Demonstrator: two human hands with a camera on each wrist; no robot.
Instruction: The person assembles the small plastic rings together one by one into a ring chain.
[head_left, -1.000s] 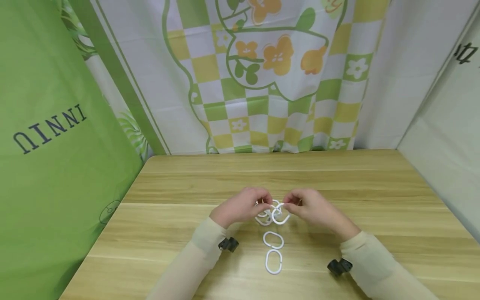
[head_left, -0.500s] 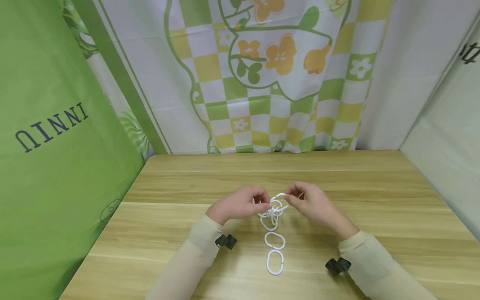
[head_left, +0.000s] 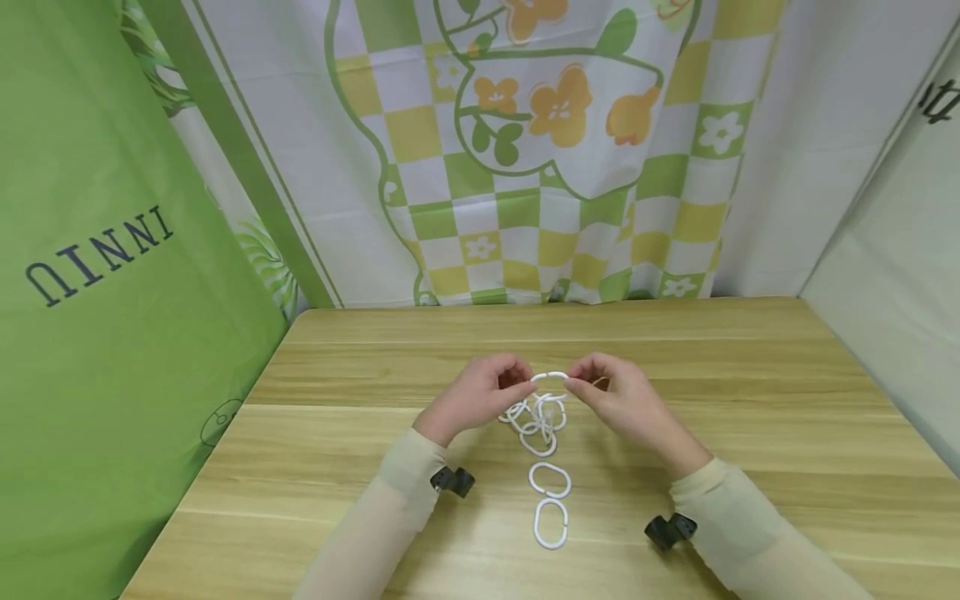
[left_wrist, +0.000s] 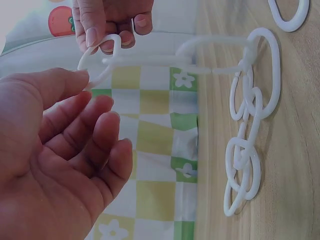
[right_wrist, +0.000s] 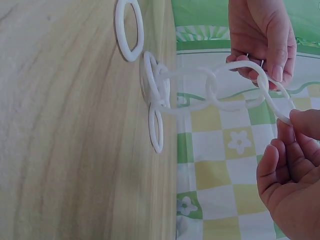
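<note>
My left hand (head_left: 476, 396) and right hand (head_left: 630, 404) each pinch one side of the same white oval plastic link (head_left: 557, 373), raised above the wooden table. From that link a chain of joined white links (head_left: 542, 446) runs down to the tabletop. In the right wrist view the held link (right_wrist: 270, 102) passes through another chain link (right_wrist: 212, 85). The left wrist view has the lower links (left_wrist: 276, 70) lying tangled on the wood. Toward the person, two separate oval links (head_left: 533, 479) (head_left: 551, 547) lie in a line, each with a small gap.
The wooden table (head_left: 360, 358) ends at a hanging checkered curtain (head_left: 517, 217) behind. A green cloth (head_left: 90, 350) flanks the left side and a white one (head_left: 900, 250) the right. Small black cameras (head_left: 453, 481) are strapped to both wrists.
Both hands have moved away from the person and lifted one end link, stretching part of the chain out of the pile. The two loose links have stayed in place.
</note>
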